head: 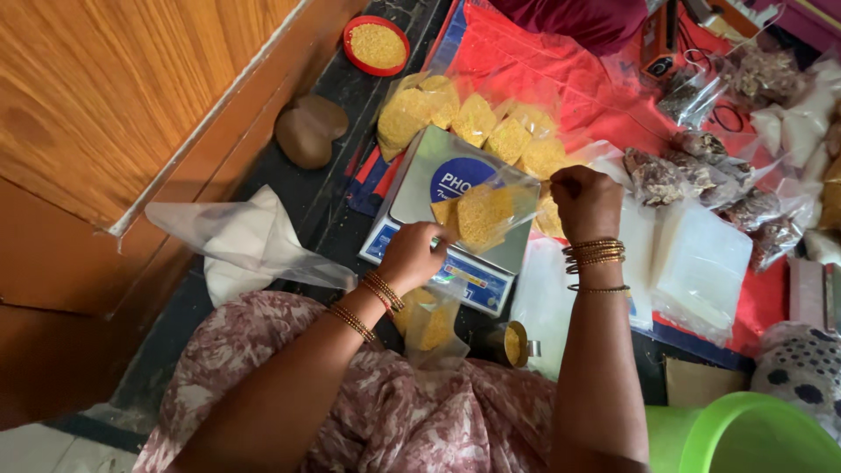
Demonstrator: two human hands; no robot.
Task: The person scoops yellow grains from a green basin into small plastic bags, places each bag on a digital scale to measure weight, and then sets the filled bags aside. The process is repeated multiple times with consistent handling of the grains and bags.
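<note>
Holding a clear pouch of yellow lentils (484,213) over the steel pan of a digital kitchen scale (419,180), with left hand (412,254) pinched on its near lower edge and right hand (585,201) fisted around its far top corner, hands set apart. Risked, by judgement, a tilt and spill from the slack film, grains scattering over scale and dark floor, or onto the small cup (515,343) nearby. Beyond, filled lentil pouches (473,118) and a red bowl of lentils (376,45) lay crowded close, easily knocked.
</note>
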